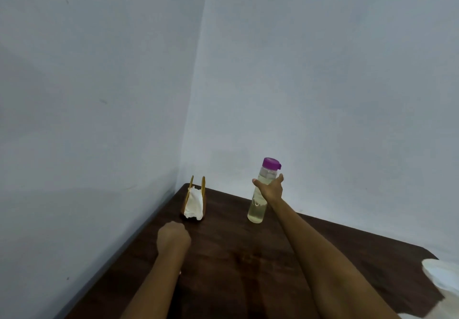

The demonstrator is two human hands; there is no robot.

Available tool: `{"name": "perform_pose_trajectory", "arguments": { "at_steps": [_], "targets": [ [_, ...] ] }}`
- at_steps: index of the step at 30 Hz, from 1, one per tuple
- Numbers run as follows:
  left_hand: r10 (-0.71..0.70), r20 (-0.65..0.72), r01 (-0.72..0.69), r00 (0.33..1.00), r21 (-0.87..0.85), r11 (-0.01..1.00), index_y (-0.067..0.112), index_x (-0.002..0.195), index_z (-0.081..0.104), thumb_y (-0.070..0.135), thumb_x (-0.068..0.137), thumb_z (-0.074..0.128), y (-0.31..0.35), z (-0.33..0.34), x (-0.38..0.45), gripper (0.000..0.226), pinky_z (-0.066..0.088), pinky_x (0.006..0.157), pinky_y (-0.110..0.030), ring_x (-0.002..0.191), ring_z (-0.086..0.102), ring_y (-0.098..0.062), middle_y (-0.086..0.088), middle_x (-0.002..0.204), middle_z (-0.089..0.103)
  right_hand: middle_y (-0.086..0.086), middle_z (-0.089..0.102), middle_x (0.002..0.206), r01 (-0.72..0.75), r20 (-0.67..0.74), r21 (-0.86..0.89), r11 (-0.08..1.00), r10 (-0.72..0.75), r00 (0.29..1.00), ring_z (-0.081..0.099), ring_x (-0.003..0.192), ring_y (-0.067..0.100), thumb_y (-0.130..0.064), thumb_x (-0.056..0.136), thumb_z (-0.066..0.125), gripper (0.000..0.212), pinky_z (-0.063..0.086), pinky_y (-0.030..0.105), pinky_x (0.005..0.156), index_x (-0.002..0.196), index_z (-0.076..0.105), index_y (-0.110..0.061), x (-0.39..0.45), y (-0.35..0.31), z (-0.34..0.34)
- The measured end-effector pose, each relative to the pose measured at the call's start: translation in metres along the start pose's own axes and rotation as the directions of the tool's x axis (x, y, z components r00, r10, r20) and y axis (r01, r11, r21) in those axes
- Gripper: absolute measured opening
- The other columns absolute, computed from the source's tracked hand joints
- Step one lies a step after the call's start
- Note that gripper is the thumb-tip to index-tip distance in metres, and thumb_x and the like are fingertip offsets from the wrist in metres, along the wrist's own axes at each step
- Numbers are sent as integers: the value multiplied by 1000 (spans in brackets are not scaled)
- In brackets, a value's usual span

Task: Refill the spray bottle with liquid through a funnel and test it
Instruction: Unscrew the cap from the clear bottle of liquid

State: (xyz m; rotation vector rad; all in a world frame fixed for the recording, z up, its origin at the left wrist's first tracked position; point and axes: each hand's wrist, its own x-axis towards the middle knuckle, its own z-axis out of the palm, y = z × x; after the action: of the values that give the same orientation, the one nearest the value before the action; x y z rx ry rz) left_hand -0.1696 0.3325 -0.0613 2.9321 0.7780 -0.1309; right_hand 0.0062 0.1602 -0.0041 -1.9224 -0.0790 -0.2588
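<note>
Two pale blue walls (323, 70) are seen meeting in a corner, and a dark wooden surface (236, 256) is set into that corner. A white object (439, 276) is glimpsed at the surface's right edge; what it is cannot be told.

The right arm is stretched forward over the surface, and the right hand (270, 189) is wrapped around the upper part of a clear bottle (258, 209). The thumb is seen on the bottle's left side; the fingers are hidden behind it, curled round it as far as can be judged. The bottle is stood upright on the surface toward the back, right of centre, and is nearly filled with a pale yellowish liquid. It is closed by a purple cap (272, 163).

The left hand (173, 240) is held low over the surface with its fingers clenched; nothing is seen in it.

A napkin holder (195, 203) with white napkins is placed in the back corner, just beyond the left hand and well apart from the bottle.
</note>
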Motion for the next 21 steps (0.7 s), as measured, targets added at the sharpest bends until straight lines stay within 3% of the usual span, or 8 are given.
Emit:
{"name": "perform_pose_trajectory", "arguments": {
  "at_steps": [5, 9, 12, 15, 16, 18, 21],
  "targets": [
    [-8, 21, 8, 1000, -10, 1000, 13, 135, 48, 18, 97, 48, -6, -3, 2, 38, 44, 96, -24, 125, 51, -16, -5, 138, 50, 18, 64, 112, 66, -50, -160, 985, -75, 996, 62, 102, 31, -18, 76, 76, 50, 39, 24, 75, 115, 54, 3, -8, 3, 6],
    [-24, 40, 26, 999, -33, 999, 12, 136, 46, 21, 93, 56, -11, -7, -4, 44, 44, 97, -25, 126, 51, -17, -6, 139, 49, 13, 69, 102, 146, -14, -143, 979, -149, 989, 61, 84, 21, -19, 72, 79, 41, 40, 22, 71, 105, 62, -1, -41, -7, -3],
    [-50, 51, 53, 997, -55, 997, 9, 134, 44, 25, 85, 68, -20, -7, -17, 58, 44, 98, -27, 126, 51, -19, -7, 139, 49, 11, 71, 99, 92, -8, -27, 995, -92, 996, 67, 83, 22, -25, 71, 81, 39, 50, 26, 72, 100, 66, -5, -74, -18, -19],
    [-63, 31, 65, 998, -98, 993, 9, 132, 47, 29, 86, 66, -31, -4, -37, 54, 46, 99, -31, 124, 53, -22, -9, 136, 51, 8, 73, 97, 53, 43, 15, 998, -54, 998, 71, 84, 22, -29, 66, 84, 40, 58, 32, 78, 97, 68, -9, -113, -23, -44],
    [-76, 12, 77, 997, -114, 991, 8, 136, 44, 32, 84, 69, -33, -4, -43, 62, 46, 99, -31, 124, 53, -22, -10, 136, 51, 8, 74, 96, 70, 77, -9, 998, -69, 995, 71, 85, 22, -30, 65, 84, 40, 58, 34, 79, 96, 69, -9, -126, -24, -51],
    [-72, -33, 68, 997, -109, 992, 6, 149, 19, 32, 84, 69, -29, -1, -64, 86, 45, 99, -31, 127, 50, -23, -12, 140, 47, 7, 74, 93, 129, 133, -87, 988, -117, 984, 72, 83, 21, -34, 64, 84, 43, 59, 36, 79, 95, 70, -8, -150, -22, -68],
    [-9, -100, -1, 995, -99, 995, 16, 152, -10, 19, 93, 56, -17, 10, -95, 89, 47, 95, -33, 126, 50, -29, -16, 139, 48, 7, 74, 94, 204, 167, -202, 958, -171, 971, 71, 82, 20, -39, 60, 85, 50, 59, 37, 77, 97, 68, -9, -179, -16, -94]
  ]
}}
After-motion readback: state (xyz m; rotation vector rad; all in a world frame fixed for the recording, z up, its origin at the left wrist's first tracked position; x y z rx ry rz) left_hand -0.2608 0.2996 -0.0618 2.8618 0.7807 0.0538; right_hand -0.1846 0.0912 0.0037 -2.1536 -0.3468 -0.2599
